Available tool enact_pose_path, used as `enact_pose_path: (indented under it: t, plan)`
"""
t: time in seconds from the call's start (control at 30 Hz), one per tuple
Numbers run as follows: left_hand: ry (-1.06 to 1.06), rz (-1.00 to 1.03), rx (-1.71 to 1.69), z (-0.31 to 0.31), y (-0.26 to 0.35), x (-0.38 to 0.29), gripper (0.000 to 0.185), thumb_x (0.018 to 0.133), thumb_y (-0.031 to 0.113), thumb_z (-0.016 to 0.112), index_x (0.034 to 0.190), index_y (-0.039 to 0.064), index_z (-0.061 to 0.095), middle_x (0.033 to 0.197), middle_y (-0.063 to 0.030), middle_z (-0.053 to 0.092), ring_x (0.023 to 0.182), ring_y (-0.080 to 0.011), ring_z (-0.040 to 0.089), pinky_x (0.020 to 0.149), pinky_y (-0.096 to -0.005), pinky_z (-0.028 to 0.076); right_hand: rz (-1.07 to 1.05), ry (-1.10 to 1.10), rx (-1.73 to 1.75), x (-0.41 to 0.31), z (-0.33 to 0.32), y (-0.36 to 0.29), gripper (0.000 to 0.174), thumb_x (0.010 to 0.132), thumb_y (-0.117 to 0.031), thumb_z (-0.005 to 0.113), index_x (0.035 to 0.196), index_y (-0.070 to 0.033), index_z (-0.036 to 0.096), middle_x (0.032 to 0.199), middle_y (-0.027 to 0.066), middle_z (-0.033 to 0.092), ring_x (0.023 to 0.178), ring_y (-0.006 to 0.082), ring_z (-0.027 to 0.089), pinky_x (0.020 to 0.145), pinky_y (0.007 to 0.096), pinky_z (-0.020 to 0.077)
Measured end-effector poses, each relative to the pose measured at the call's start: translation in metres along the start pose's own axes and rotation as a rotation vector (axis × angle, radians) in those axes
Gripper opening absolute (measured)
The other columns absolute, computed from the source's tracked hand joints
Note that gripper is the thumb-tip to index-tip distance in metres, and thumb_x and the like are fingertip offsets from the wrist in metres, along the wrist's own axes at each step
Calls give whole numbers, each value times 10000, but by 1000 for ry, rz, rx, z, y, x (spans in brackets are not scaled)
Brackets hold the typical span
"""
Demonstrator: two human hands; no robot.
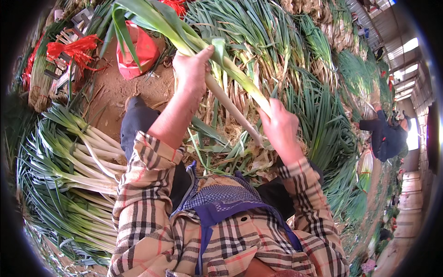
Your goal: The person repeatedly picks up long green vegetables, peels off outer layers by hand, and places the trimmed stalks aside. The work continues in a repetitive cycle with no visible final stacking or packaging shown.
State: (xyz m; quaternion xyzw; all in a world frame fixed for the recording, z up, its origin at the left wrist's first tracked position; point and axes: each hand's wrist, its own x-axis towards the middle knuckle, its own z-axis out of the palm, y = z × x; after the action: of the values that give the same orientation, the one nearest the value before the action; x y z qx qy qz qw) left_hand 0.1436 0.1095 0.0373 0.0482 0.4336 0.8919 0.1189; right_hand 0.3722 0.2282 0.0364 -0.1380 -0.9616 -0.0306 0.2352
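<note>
My left hand [192,71] is closed round the upper part of a large green onion [232,104], its green leaves [152,19] rising past my thumb to the top. The onion's white shank slants down right to a rooted end near my right wrist. My right hand [281,126] grips the lower end of a pale green leaf sheath [240,74], which stands apart from the shank and runs up towards my left hand. Whether it still joins the onion there, I cannot tell. Loose leaf scraps [238,150] and dry skins lie below, in front of my blue checked apron [225,197].
Clean white-stemmed green onions [93,159] lie piled at left. Untrimmed ones with dry skins [256,34] are heaped ahead and right. A red plastic bag [136,52], red plastic twine [72,48] and a metal frame [65,78] sit upper left. Another person [387,136] bends at far right.
</note>
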Motion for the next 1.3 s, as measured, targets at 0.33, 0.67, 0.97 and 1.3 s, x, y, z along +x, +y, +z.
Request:
enact_pose_path:
  t: [0.33,0.67,0.97,1.3]
  plan:
    - [26,-222,63,26,-12,-10,241,809,-54,748,985,40,611,771,-26,629,513,-75,490,426,-221,385,-195,257,137,73,37,-6,252,846,-67,674,1094,-29,648,843,108,632,612,285,629,526,368,493]
    - [-89,-253,-127,28,-21,-16,244,826,-82,718,999,12,574,828,-84,659,509,-92,483,431,-239,391,685,-148,1142,67,28,39,339,1016,-351,574,957,-37,686,690,5,633,485,56,494,447,211,387]
    - [-207,-221,160,41,-27,-40,231,827,-45,720,1044,-2,654,852,-45,667,582,-91,567,445,-212,407,593,-238,1174,48,70,36,441,922,-471,683,1078,-64,750,821,46,737,672,103,638,642,276,504]
    - [-563,-234,47,50,-12,-43,264,821,-26,736,1068,-8,643,905,-100,705,542,-68,526,451,-199,402,760,-116,1698,39,31,28,267,996,-204,612,1032,51,682,885,80,696,755,128,659,653,271,544]
